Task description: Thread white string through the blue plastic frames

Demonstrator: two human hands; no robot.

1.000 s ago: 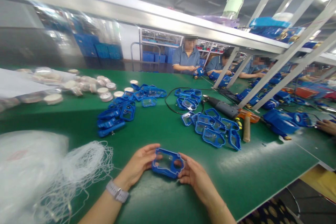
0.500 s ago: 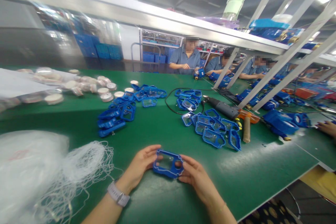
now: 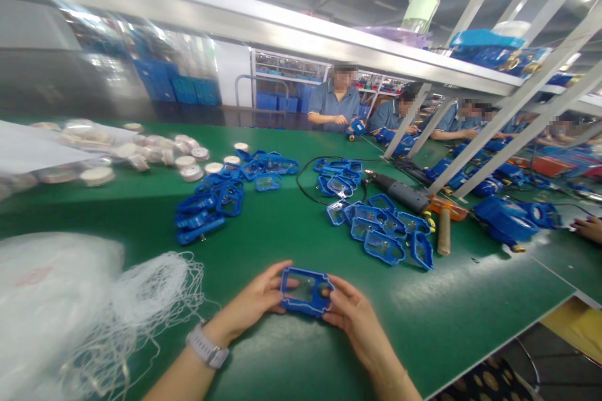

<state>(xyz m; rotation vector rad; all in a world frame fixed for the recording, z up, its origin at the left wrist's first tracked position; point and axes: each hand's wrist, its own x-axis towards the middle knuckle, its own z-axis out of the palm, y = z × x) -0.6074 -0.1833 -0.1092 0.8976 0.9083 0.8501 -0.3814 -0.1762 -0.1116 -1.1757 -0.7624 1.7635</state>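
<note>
Hands: left hand [image 3: 256, 302], right hand [image 3: 353, 317] each in closed grip on blue frame [image 3: 305, 291] ends.

1. No text, label, brand, number or sign can be read anywhere in the view.
2. The clear plastic bag [image 3: 44, 301] at the left of the worktop [image 3: 282, 225] carries a faint reddish mark, too blurred to make out.
3. The blue frame [image 3: 306, 291] held in both hands shows no legible marking.
</note>
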